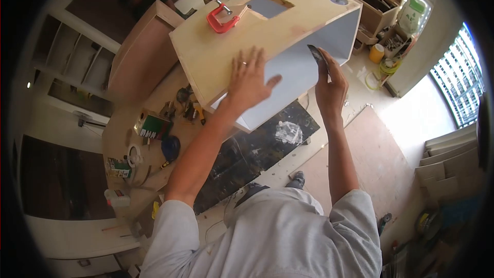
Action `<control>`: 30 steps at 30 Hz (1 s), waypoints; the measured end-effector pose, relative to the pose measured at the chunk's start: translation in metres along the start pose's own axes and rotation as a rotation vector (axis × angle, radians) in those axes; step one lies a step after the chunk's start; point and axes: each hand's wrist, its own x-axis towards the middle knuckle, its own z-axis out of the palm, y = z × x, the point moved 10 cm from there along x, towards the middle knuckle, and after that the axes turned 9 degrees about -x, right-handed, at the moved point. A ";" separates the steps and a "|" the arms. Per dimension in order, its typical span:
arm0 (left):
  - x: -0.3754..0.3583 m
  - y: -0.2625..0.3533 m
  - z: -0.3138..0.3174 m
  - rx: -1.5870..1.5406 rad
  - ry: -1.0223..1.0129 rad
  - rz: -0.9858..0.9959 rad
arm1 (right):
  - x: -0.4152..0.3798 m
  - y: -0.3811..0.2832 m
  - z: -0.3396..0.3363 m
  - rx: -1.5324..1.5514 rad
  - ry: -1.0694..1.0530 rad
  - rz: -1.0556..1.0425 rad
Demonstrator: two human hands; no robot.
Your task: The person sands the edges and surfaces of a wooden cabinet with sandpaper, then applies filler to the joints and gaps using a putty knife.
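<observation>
A large pale plywood box (200, 46) stands in front of me, its inside faces light grey-blue and its near side open. My left hand (249, 82), with a ring on one finger, lies with spread fingers on its top near the front edge. At the open side my right hand (332, 82) grips a flat, dark, narrow piece (315, 53) with a pale edge; its exact kind I cannot make out. Farther back, a red G-clamp (222, 20) sits beside a rectangular cutout (270, 6) in the top. A round sticker (338, 0) is at the far right corner.
Below the box is a dark, paint-stained board (242, 159). Tools and a green-and-white can (152, 125) crowd the left surface. A wooden toolbox (368, 0) and a yellow container (376, 53) stand back right. Another person (149, 2) is behind a reddish panel (146, 51).
</observation>
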 end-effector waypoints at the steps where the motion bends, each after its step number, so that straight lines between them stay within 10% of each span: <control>1: -0.008 0.030 0.013 -0.024 -0.093 0.185 | 0.001 0.007 -0.007 -0.002 0.027 0.037; 6: -0.045 0.096 -0.034 -0.211 -0.179 0.481 | 0.030 0.052 -0.048 -0.072 0.143 0.083; 16: 0.034 -0.213 -0.008 -0.120 -0.080 -0.216 | 0.042 -0.045 0.073 -0.252 -0.133 -0.539; 24: 0.033 -0.213 -0.006 -0.078 -0.085 -0.211 | -0.125 -0.156 0.160 -0.036 -0.535 -0.808; 30: 0.029 -0.214 -0.006 -0.063 -0.081 -0.221 | -0.034 -0.085 0.145 -0.024 -0.379 -0.767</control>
